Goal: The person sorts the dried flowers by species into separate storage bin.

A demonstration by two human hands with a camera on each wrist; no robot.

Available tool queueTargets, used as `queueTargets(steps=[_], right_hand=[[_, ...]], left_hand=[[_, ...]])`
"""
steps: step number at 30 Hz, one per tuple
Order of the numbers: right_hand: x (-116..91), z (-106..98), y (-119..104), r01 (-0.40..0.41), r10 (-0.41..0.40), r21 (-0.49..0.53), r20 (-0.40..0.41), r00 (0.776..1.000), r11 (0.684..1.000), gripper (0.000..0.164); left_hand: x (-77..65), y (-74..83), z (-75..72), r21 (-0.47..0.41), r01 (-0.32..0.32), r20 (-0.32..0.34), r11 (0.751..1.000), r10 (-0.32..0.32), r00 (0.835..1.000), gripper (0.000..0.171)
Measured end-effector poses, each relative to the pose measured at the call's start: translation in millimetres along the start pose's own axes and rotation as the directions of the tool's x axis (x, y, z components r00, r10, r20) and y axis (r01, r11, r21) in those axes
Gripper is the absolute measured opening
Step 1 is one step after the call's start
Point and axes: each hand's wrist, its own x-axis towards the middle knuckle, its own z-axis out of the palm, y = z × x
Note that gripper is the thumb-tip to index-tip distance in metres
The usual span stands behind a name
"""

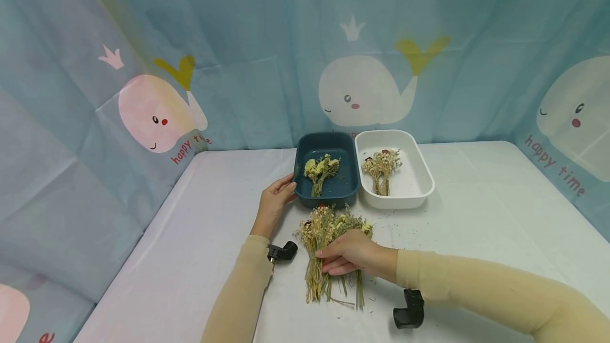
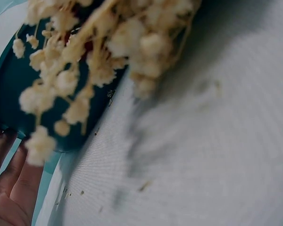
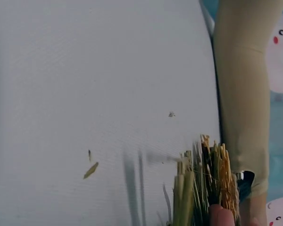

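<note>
My right hand (image 1: 352,253) grips a big bunch of dried flowers (image 1: 315,229) by the stems, its cream, yellow and a few red heads toward the trays. Cut stem ends (image 3: 184,195) show in the right wrist view, a fingertip (image 3: 222,216) against them. My left hand (image 1: 275,202) touches the left side of a dark teal tray (image 1: 344,183) with its fingers extended. Seen from the left wrist, that hand (image 2: 12,188) is by the tray wall (image 2: 19,94), while blurred cream flower heads (image 2: 146,47) hang close to the camera.
A small yellow dried bunch (image 1: 318,169) lies in the teal tray. Right beside it, a white tray (image 1: 413,179) holds cream dried flowers (image 1: 383,165) with dark red heads. Plant crumbs (image 3: 91,170) are scattered on the white tabletop (image 1: 476,216). A blue curtain (image 1: 267,94) hangs behind.
</note>
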Motion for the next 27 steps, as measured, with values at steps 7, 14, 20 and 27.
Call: queueTargets(steps=[7,14,20,27], right_hand=[[2,4,1,0.005,-0.006,-0.007,-0.027,1.0,1.0,0.021],[3,2,4,0.005,-0.005,0.003,-0.02,1.0,1.0,0.02],[-3,0,6,0.033,-0.033,-0.013,0.008,0.999,0.999,0.022],[-10,-1,5,0.073,-0.074,-0.047,-0.014,0.997,0.996,0.021]], left_hand=[[2.2,-0.6,-2.0,-0.004,0.021,0.0,1.0,-0.021,1.0,0.046],[3.4,0.9,-2.2,-0.021,0.046,0.022,0.999,-0.045,0.999,0.047],[2.5,0.1,-0.9,-0.024,0.032,0.017,0.999,-0.032,0.999,0.045],[3.2,-2.1,-1.0,-0.026,0.015,0.008,1.0,-0.015,1.0,0.046]])
